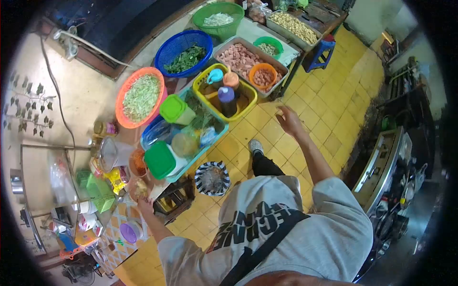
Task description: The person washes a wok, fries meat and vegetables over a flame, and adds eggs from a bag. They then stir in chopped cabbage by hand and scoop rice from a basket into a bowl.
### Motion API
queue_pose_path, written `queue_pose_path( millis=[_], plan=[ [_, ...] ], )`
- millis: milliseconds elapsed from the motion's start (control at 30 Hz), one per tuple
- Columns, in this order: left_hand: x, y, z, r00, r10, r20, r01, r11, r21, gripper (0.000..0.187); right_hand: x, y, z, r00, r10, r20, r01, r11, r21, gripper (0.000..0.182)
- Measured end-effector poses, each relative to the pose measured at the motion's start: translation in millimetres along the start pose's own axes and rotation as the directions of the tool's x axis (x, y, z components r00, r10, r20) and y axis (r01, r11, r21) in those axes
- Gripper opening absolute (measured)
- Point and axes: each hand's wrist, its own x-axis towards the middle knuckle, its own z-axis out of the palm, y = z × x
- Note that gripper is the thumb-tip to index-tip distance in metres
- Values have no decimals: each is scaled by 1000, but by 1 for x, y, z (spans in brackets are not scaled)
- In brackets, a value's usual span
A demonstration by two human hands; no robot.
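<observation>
My left hand (144, 205) reaches to the near edge of a crowded food table (157, 190). Its fingers are closed on a small brownish piece of food (140, 189). Just beyond it stand a green-lidded tub (160, 160) in a light blue tray (148, 138) and a small bowl of orange sauce (138, 164). My right hand (288, 121) is raised over the yellow tiled floor (310, 95) with its fingers spread, holding nothing. It is nearest the yellow basket of sauce bottles (205, 97).
The table holds an orange basket of shredded cabbage (141, 97), a blue basket of greens (185, 52), a green basket (218, 20) and a tray of sliced sausage (238, 57). A striped bin (212, 177) stands by my shoe (256, 146). A steel stove (386, 162) is on the right, and a blue stool (322, 52) farther off.
</observation>
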Motion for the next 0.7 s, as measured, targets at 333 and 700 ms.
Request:
queue_pose_path(
  millis=[333, 700],
  plan=[
    [-98, -53, 63, 958, 14, -285, -111, 938, -328, 16, 215, 31, 55, 942, -48, 331, 243, 779, -579, 49],
    [-135, -94, 71, 813, -117, -570, -83, 946, -313, 21, 220, 17, 50, 848, -116, 517, 424, 734, -531, 26]
  ],
)
